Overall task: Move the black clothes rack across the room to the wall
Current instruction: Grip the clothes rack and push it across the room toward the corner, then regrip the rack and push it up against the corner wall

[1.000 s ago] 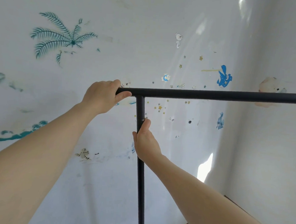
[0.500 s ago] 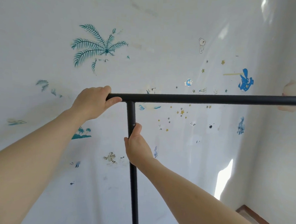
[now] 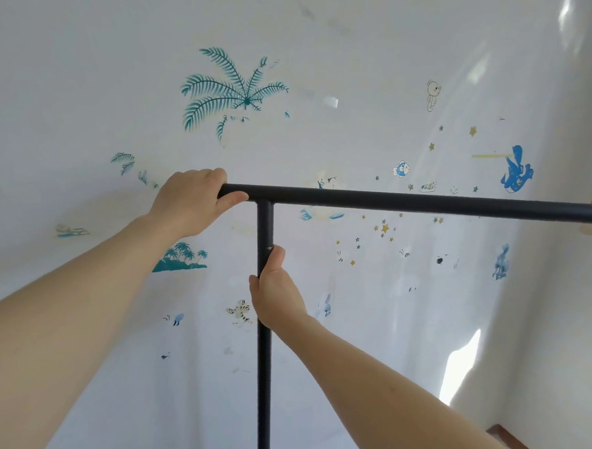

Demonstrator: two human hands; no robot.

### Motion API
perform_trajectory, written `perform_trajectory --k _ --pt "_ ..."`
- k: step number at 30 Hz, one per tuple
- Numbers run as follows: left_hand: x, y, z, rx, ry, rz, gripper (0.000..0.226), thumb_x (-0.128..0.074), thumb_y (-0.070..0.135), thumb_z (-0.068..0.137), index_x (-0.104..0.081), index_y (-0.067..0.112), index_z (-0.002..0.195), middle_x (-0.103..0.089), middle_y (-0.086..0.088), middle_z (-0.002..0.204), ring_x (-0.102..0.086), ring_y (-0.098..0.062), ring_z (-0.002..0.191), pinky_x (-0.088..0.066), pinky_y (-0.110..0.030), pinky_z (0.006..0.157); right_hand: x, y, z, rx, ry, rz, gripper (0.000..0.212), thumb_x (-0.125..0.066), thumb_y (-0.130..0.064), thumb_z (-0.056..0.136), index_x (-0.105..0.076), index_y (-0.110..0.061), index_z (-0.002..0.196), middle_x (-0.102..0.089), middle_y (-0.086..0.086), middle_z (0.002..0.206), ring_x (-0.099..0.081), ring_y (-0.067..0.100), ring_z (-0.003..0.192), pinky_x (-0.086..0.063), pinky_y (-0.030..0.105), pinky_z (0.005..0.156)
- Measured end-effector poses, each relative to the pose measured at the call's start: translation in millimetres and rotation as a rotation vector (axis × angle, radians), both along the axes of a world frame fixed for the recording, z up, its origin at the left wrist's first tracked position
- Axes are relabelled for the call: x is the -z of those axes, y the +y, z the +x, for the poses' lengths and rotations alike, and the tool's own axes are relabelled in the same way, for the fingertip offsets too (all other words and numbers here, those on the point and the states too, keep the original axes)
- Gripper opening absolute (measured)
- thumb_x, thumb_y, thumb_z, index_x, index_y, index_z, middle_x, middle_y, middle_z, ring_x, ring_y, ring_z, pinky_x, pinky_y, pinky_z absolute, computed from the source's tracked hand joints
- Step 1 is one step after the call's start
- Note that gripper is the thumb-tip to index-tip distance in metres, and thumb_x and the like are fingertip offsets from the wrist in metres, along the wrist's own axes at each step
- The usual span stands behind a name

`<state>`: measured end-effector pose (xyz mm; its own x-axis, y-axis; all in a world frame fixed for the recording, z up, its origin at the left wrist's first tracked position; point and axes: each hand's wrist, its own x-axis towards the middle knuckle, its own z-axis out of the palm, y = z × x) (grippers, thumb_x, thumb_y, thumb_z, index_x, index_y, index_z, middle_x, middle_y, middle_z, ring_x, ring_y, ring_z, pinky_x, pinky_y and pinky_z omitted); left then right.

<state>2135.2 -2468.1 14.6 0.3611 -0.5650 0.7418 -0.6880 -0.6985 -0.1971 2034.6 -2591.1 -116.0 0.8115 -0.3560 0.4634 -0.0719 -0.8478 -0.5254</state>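
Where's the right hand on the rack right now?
Centre of the head view: the right hand grips the upright pole, below the top bar.

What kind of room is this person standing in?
Probably a child's bedroom or playroom at home. The white wall carries cartoon stickers: a teal palm tree, a little fish and gold stars. Both hands grip a black clothes rack.

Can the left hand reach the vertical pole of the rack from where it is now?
Probably yes: the left hand grips the top bar's end, beside the vertical pole, with bare pole above the right hand.
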Motion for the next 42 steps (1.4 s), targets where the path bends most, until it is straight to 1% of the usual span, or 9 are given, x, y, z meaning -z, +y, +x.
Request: perform_trajectory --k 3,8,11,14,21,26,32,36,42 --pt "2.7 1.9 -3.0 0.0 -0.003 -0.024 0.057 -0.018 0.068 0.08 -0.042 0.016 0.076 -0.05 -0.001 0.063 -0.047 -0.022 0.053 -0.033 -0.031 0.05 -2.6 -2.8 -10.8 -0.083 -0.001 0.068 0.043 -0.043 -0.022 0.095 -0.019 -0.011 0.129 -0.045 0.001 0.063 -0.042 0.018 0.048 -0.027 0.028 0.042" --pt "4.8 -8.0 -35.7 0.014 -0.078 0.013 0.058 -0.024 0.061 0.085 -0.052 0.013 0.101 -0.06 -0.006 0.092 -0.054 -0.027 0.078 -0.043 -0.04 0.071 -8.4 -24.2 -51.7 -0.164 -0.003 0.063 0.047 -0.041 -0.03 0.097 -0.017 -0.028 0.137 -0.057 0.011 0.112 -0.06 0.031 0.08 -0.053 0.044 0.067" --pt "1.6 -25.2 -68.5 0.087 -0.136 0.004 0.049 -0.038 0.052 0.088 -0.053 0.013 0.113 -0.06 -0.007 0.107 -0.057 -0.031 0.091 -0.042 -0.044 0.081 -11.8 -42.7 -82.9 -0.156 0.017 0.021 0.042 -0.04 -0.033 0.097 -0.024 -0.028 0.136 -0.054 0.009 0.122 -0.06 0.03 0.094 -0.053 0.046 0.078" --pt "1.3 -53.8 -112.1 0.105 -0.175 0.022 0.044 -0.051 0.043 0.087 -0.052 0.013 0.119 -0.058 -0.007 0.113 -0.056 -0.032 0.097 -0.04 -0.045 0.085 -12.0 -67.9 -120.9 -0.126 0.052 -0.025 0.035 -0.041 -0.033 0.097 -0.041 -0.021 0.13 -0.054 0.008 0.125 -0.055 0.026 0.11 -0.049 0.045 0.091" --pt "26.4 -135.3 -230.2 0.187 -0.195 0.039 0.039 -0.061 0.026 0.082 -0.055 0.009 0.116 -0.057 -0.008 0.111 -0.055 -0.032 0.095 -0.039 -0.042 0.083 2.2 -155.4 -246.4 -0.035 0.043 -0.041 0.031 -0.045 -0.025 0.096 -0.05 -0.014 0.125 -0.06 0.007 0.117 -0.055 0.021 0.109 -0.045 0.034 0.094" --pt "54.4 -209.1 -326.4 0.356 -0.145 0.002 0.026 -0.064 0.019 0.08 -0.061 0.008 0.104 -0.06 -0.007 0.105 -0.058 -0.032 0.091 -0.043 -0.042 0.081 19.5 -229.5 -363.6 0.131 0.008 0.058 0.029 -0.043 -0.026 0.094 -0.052 -0.019 0.121 -0.058 -0.005 0.096 -0.054 0.013 0.094 -0.04 0.025 0.08" --pt "94.8 -304.6 -443.7 0.533 -0.092 0.042 0.024 -0.063 0.02 0.08 -0.063 0.009 0.101 -0.061 -0.006 0.104 -0.058 -0.029 0.092 -0.044 -0.042 0.084 44.8 -295.5 -515.3 0.322 0.07 0.038 0.028 -0.045 -0.024 0.095 -0.055 -0.018 0.12 -0.063 0.001 0.111 -0.059 0.019 0.101 -0.049 0.035 0.091" --pt "104.7 -353.2 -495.5 0.616 -0.091 0.074 0.02 -0.061 0.022 0.08 -0.062 0.01 0.096 -0.06 -0.005 0.1 -0.058 -0.029 0.088 -0.044 -0.041 0.08 41.2 -324.6 -581.6 0.408 0.055 0.052 0.027 -0.047 -0.016 0.096 -0.058 -0.009 0.119 -0.064 0.011 0.112 -0.059 0.023 0.101 -0.044 0.027 0.087" --pt "109.4 -420.0 -537.4 0.707 -0.129 0.106 0.018 -0.058 0.026 0.081 -0.062 0.011 0.091 -0.06 -0.005 0.098 -0.058 -0.027 0.087 -0.042 -0.039 0.078 40.2 -371.1 -646.3 0.53 0.018 0.072 0.026 -0.046 -0.017 0.097 -0.057 -0.011 0.12 -0.061 0.007 0.113 -0.058 0.019 0.101 -0.04 0.022 0.082"
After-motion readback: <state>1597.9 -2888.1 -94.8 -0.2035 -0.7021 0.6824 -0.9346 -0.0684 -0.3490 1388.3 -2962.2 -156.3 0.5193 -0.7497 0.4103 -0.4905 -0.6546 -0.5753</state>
